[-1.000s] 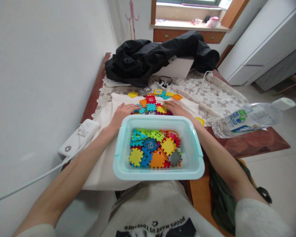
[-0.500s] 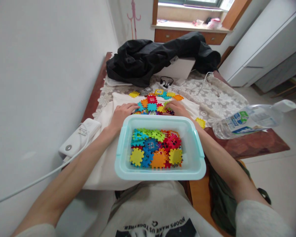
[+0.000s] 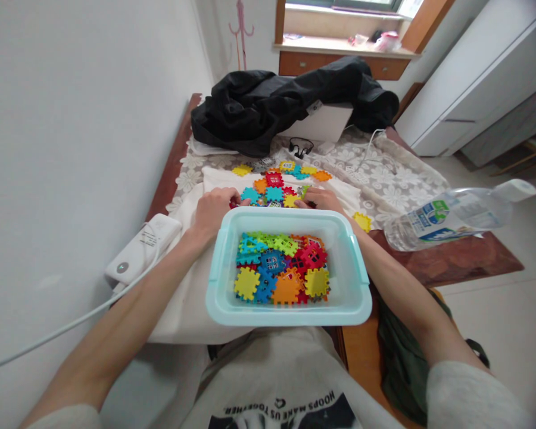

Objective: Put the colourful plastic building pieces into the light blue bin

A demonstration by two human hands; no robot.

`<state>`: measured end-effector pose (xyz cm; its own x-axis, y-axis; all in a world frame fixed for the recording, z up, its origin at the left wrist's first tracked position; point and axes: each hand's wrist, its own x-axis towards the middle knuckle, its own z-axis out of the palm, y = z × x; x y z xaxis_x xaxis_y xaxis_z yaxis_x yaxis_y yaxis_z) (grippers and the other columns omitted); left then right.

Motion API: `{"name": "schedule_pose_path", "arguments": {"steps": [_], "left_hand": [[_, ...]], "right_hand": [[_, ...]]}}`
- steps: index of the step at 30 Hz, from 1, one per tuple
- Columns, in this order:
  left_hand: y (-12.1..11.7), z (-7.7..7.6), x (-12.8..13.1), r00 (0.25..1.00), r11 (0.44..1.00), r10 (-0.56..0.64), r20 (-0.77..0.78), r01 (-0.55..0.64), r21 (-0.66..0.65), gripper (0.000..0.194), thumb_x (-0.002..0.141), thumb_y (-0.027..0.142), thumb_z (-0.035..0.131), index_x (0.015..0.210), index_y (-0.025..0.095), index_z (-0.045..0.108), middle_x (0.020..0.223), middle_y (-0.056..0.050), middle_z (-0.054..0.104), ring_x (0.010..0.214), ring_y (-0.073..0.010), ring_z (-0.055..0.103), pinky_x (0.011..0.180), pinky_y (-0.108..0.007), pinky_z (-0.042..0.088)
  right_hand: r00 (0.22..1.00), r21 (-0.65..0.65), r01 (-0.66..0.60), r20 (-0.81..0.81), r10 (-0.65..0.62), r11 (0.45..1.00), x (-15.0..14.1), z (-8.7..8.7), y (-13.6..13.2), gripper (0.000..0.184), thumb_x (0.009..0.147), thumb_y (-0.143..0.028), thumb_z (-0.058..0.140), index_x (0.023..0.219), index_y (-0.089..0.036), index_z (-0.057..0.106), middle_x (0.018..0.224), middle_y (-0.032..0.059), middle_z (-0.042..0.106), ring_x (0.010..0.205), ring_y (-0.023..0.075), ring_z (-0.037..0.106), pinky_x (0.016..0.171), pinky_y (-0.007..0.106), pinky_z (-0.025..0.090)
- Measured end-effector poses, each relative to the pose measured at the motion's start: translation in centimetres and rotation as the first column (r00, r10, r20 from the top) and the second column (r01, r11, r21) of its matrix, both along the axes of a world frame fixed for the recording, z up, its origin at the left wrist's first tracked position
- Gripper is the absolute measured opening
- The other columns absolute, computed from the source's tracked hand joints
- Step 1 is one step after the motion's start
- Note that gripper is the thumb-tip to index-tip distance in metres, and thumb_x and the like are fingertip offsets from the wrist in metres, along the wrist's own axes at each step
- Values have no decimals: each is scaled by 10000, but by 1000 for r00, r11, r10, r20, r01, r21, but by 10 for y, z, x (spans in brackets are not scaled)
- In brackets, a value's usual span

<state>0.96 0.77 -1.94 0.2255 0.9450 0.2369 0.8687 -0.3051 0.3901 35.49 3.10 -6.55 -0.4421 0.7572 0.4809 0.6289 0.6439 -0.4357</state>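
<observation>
My left hand [image 3: 217, 208] is closed in a pinch on a dark red interlocking plastic tile [image 3: 233, 204], only partly visible beyond the tub's far left corner. At the far right corner, my right hand [image 3: 322, 199] has its fingers curled beside a yellow tile [image 3: 292, 201] and a green tile [image 3: 304, 189]; what its fingertips hold, if anything, is hidden. Between the hands lie a turquoise tile [image 3: 274, 194], a red window tile [image 3: 274, 179] and an orange tile [image 3: 260, 186]. The pale blue tub [image 3: 290, 316] in front holds several more coloured tiles and blocks part of the pile.
A clear water bottle [image 3: 455, 215] stands at the right. To the left, a white power strip [image 3: 143, 247] with a cable lies by the wall. A black jacket [image 3: 272, 107] covers the table's back, with earphones [image 3: 301, 146] before it. A yellow tile [image 3: 361, 222] lies beside my right forearm.
My left fingers have drawn back to the left from the turquoise tile and closed on a dark red tile. My right hand has shifted slightly, its fingers more curled.
</observation>
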Motion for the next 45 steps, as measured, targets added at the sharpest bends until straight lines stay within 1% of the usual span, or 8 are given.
{"name": "schedule_pose_path", "arguments": {"steps": [12,23,27,30,34,37,40,45], "left_hand": [[4,4,-6,993,994,97,66,-100,45,510,1033,634,589,723,245,700,755,-76,766,716,-248,629,658,-360,325],[1,35,-18,900,918,105,423,-251,306,529,1083,569,582,662,251,553,657,-24,584,653,-193,516,668,-368,389],[-24,65,-7,817,912,-36,576,-209,354,571,1128,604,597,681,248,588,643,-12,556,626,-179,489,647,-361,399],[-51,85,14,789,934,-154,594,-79,348,582,1128,613,624,686,234,640,648,-10,587,614,-163,491,622,-358,380],[-76,101,39,791,974,-220,571,207,89,626,1115,749,544,874,217,768,848,-50,744,788,-208,659,709,-353,493],[-81,101,41,764,947,-239,599,319,-30,752,1109,846,401,1115,210,804,1110,-97,811,1015,-258,725,909,-377,566],[-77,97,37,711,951,-236,663,308,7,757,1143,805,337,1194,207,800,1230,-118,817,1168,-273,736,1071,-412,560],[-71,92,45,526,959,-207,825,274,67,626,1157,736,435,1152,226,799,1257,-104,827,1236,-271,756,1116,-421,579]], "right_hand": [[888,-5,201,-421,-185,980,3,26,-8,876,1040,-886,536,523,-231,269,495,-42,252,497,106,225,539,344,179],[642,94,332,-751,-152,939,15,70,-16,811,1050,-840,602,516,-247,460,488,-11,432,459,126,397,488,332,292],[721,113,180,-691,-53,977,8,101,-42,816,1067,-809,605,499,-245,454,475,-6,413,442,125,381,476,345,279],[844,68,-94,-523,116,993,-4,127,-66,772,1090,-744,628,509,-242,544,476,-6,468,434,112,427,470,335,314],[839,-149,-524,-263,477,839,-20,154,-82,473,1107,-606,696,829,-253,848,756,23,783,616,115,676,600,260,521],[768,-201,-639,-204,607,742,-22,158,-82,296,1104,-504,744,1102,-249,896,1012,39,874,669,87,713,577,210,510],[811,-67,-550,-282,513,832,-13,146,-82,289,1099,-499,753,1078,-253,902,990,45,881,690,120,737,606,252,545],[785,34,-81,-614,85,996,10,100,-85,517,1154,-587,606,840,-265,863,765,41,795,583,158,629,515,324,452]]}}
